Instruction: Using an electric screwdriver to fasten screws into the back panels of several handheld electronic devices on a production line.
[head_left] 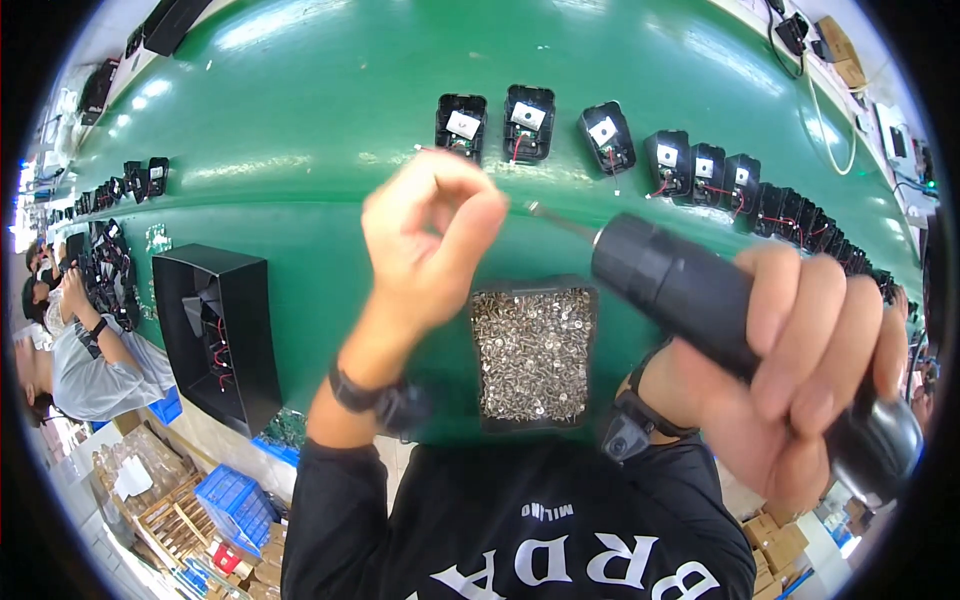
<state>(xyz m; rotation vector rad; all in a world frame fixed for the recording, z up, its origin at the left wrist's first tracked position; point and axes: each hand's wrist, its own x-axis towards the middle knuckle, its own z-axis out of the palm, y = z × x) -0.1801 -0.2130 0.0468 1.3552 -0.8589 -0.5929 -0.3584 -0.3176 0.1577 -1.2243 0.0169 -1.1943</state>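
Observation:
My right hand (800,370) is wrapped round a black electric screwdriver (680,290), its bit pointing up and to the left. A small metallic piece, perhaps a screw (533,208), shows at the bit's tip. Just left of that tip, my left hand (430,230) is raised with thumb and forefinger pinched together; what lies between them, if anything, cannot be made out. Below both hands a black tray (476,350) full of small silver screws (535,355) rests near my body. Beyond my left hand stand open black housings (528,122) with white labels and red wires.
More black housings (740,185) run in a row along the right side of the green table (300,110). At left stands a black box (262,330) with wired parts inside. Further left a co-worker (95,360) handles black parts; blue crates (235,505) stand on the floor.

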